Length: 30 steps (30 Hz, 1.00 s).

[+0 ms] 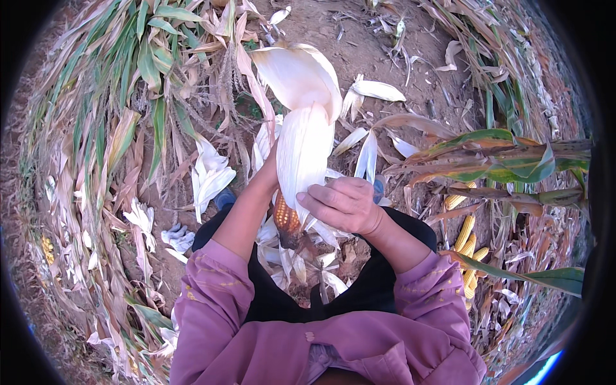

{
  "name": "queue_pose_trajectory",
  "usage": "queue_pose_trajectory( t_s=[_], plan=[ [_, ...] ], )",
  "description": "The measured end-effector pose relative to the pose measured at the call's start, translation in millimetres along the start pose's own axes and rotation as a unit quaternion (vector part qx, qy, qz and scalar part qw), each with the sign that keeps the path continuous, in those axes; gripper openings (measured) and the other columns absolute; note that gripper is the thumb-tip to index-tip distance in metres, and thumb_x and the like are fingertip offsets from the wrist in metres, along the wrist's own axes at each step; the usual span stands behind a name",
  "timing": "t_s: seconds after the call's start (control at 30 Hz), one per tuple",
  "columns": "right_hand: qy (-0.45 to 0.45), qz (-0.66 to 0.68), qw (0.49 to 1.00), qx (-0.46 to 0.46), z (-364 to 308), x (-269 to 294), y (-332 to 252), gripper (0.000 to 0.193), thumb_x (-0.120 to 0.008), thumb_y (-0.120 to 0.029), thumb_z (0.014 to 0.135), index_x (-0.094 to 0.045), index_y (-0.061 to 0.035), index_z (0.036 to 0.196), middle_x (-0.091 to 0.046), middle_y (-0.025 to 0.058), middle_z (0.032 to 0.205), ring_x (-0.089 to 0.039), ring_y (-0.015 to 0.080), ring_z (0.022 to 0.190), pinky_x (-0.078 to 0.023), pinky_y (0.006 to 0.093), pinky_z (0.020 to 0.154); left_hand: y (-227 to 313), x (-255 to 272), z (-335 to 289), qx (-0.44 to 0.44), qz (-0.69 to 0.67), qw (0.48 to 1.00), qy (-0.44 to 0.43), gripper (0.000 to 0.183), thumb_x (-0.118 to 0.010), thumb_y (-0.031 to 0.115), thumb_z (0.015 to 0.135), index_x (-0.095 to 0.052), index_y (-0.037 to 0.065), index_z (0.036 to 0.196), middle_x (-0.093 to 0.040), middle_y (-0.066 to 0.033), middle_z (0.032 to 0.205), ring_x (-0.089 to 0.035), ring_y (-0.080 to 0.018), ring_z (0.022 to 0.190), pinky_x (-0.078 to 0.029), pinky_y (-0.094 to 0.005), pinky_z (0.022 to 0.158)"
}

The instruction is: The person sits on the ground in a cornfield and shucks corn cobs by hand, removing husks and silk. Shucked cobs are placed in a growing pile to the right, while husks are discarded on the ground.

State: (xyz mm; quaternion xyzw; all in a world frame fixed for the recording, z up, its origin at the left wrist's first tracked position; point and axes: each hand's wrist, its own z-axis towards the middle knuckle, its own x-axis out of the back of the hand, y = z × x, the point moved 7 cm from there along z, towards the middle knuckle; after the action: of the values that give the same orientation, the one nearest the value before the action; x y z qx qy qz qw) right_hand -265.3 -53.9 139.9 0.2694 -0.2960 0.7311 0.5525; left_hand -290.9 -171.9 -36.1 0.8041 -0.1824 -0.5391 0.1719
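Observation:
An ear of corn [286,215] is up in front of me between my knees, its dark tip toward me and orange-yellow kernels bare at that end. Pale husk [304,144] still covers its upper part, and one broad leaf flares away at the far end. My left hand [272,168] is closed around the ear from the left, its fingers mostly hidden behind the husk. On the other side, my right hand [343,204] is closed, pinching the husk's near edge between thumb and fingers, just above the bare kernels.
Several husked yellow cobs [471,247] lie in a pile at right, another cob [457,196] just beyond. Cut corn stalks [513,157] reach in from the right; leafy stalks [147,64] cover the left. A greyish glove-like thing [179,238] and loose husks [210,174] lie left of my legs.

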Motion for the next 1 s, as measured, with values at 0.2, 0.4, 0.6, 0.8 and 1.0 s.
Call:
queue_pose_trajectory(
  t_s=[0.2, 0.4, 0.6, 0.8, 1.0],
  plan=[
    [-0.017, -0.012, 0.999, -0.032, -0.1, -6.4, 6.7, 0.033, -0.062, -0.013, 0.066, -0.065, -0.0119, 0.098, -0.057, -0.0008, 0.094, -0.055, 0.0114, 0.075, -0.047, 0.0243, 0.063, 5.1, -2.9, 1.7, -0.087, 0.124, 0.989, -0.003, 0.055, -0.061, 0.015, 0.083, -0.038, 0.003, 0.132, -0.053, -0.0140, 0.119, -0.052, -0.0236, 0.112, -0.043, -0.0337, 0.093],
    [-0.007, -0.001, 0.960, -0.280, -1.3, -5.3, 67.5, 0.039, -0.071, -0.010, 0.068, -0.061, -0.0090, 0.106, -0.061, 0.0099, 0.106, -0.058, 0.0280, 0.098, -0.047, 0.0367, 0.085, 26.6, -29.3, -12.1, -0.211, 0.497, 0.840, 0.056, 0.057, -0.059, 0.008, 0.086, -0.031, 0.002, 0.136, -0.049, -0.0131, 0.126, -0.051, -0.0204, 0.114, -0.042, -0.0310, 0.096],
    [0.217, 0.200, 0.778, -0.555, -51.2, 14.7, 131.0, 0.020, -0.063, -0.011, 0.089, -0.063, -0.0002, 0.105, -0.066, 0.0046, 0.097, -0.060, 0.0107, 0.087, -0.048, 0.0262, 0.078, 8.7, -31.9, -12.4, -0.064, 0.493, 0.866, 0.053, 0.067, -0.071, 0.020, 0.077, -0.036, -0.002, 0.130, -0.054, -0.0150, 0.113, -0.056, -0.0211, 0.102, -0.045, -0.0314, 0.087],
    [0.294, 0.206, 0.707, -0.609, -82.7, 21.2, 161.8, 0.024, -0.070, -0.014, 0.082, -0.068, 0.0007, 0.100, -0.069, 0.0049, 0.090, -0.062, 0.0091, 0.081, -0.049, 0.0259, 0.073, 2.0, -47.0, -21.4, -0.007, 0.486, 0.874, -0.009, 0.062, -0.071, 0.023, 0.077, -0.040, -0.002, 0.124, -0.055, -0.0139, 0.108, -0.055, -0.0195, 0.096, -0.046, -0.0306, 0.083],
    [0.257, 0.239, 0.681, -0.642, -80.6, 21.6, 163.8, 0.026, -0.072, -0.016, 0.080, -0.067, 0.0033, 0.097, -0.069, 0.0069, 0.090, -0.062, 0.0098, 0.080, -0.049, 0.0257, 0.073, -6.5, -41.4, -24.5, 0.009, 0.467, 0.884, -0.031, 0.060, -0.070, 0.026, 0.079, -0.042, -0.001, 0.124, -0.054, -0.0133, 0.110, -0.053, -0.0184, 0.100, -0.043, -0.0299, 0.086]
  ],
)
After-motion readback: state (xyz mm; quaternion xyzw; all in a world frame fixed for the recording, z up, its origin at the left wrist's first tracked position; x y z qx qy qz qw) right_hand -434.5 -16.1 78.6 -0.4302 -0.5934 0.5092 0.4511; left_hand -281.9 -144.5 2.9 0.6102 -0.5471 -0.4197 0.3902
